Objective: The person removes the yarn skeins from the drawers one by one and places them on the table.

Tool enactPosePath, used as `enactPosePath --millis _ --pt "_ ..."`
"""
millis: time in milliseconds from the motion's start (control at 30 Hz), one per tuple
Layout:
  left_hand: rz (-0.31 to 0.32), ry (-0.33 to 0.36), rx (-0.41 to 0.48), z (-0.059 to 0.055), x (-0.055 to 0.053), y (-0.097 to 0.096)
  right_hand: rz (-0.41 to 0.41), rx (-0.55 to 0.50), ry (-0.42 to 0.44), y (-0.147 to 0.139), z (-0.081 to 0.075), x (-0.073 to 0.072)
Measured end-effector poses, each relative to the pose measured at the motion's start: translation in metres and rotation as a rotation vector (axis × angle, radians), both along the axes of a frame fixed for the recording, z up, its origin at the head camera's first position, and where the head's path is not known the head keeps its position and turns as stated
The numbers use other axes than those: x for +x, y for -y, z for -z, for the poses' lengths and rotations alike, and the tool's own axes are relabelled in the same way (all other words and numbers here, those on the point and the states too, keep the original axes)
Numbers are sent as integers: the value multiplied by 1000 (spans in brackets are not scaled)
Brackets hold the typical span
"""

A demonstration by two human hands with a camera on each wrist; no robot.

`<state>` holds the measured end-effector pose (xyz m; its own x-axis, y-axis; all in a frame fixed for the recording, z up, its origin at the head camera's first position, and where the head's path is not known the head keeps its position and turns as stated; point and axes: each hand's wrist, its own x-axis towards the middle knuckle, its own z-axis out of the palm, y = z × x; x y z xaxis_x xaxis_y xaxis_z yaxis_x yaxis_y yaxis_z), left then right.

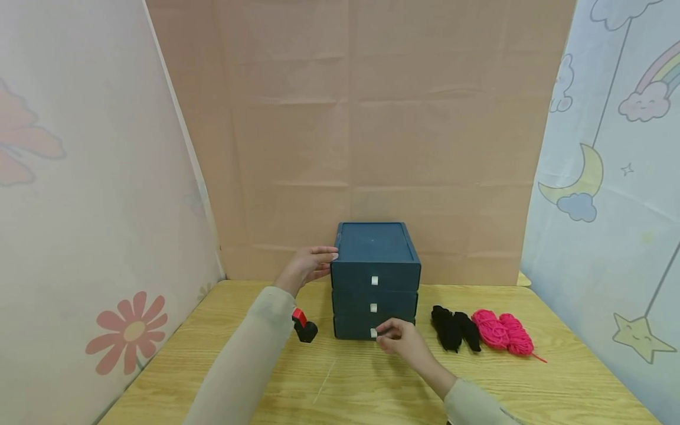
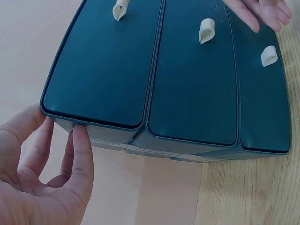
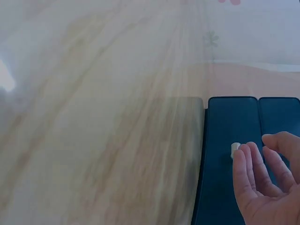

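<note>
A dark blue chest of three stacked drawers (image 1: 375, 277) stands on the table, its drawers pushed in. Each drawer front has a small white loop tab; the lowest tab (image 2: 269, 56) shows whole in the left wrist view. My left hand (image 1: 310, 265) rests at the chest's upper left edge, fingertips against its side. In front of the bottom drawer is my right hand (image 1: 399, 341), its fingers loosely bent near the lowest tab. The left wrist view shows a gap between those fingers (image 2: 247, 15) and the tab.
Two black yarn bundles (image 1: 455, 329) and pink yarn bundles (image 1: 502, 333) lie right of the chest. A small black and red object (image 1: 304, 326) sits left of it, beside my left sleeve. Brown paper (image 1: 372, 118) hangs behind the wooden table (image 1: 329, 383).
</note>
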<state>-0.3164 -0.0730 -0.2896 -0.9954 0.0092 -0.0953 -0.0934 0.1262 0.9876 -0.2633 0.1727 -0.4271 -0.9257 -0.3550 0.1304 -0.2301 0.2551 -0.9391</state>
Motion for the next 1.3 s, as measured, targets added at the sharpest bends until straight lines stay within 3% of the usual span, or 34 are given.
enactPosePath --millis 433,1300 --pt "5 4 3 0 -1 0 -4 5 41 3 17 -15" --pt "-1 8 2 -1 0 1 68 54 -14 11 20 -21"
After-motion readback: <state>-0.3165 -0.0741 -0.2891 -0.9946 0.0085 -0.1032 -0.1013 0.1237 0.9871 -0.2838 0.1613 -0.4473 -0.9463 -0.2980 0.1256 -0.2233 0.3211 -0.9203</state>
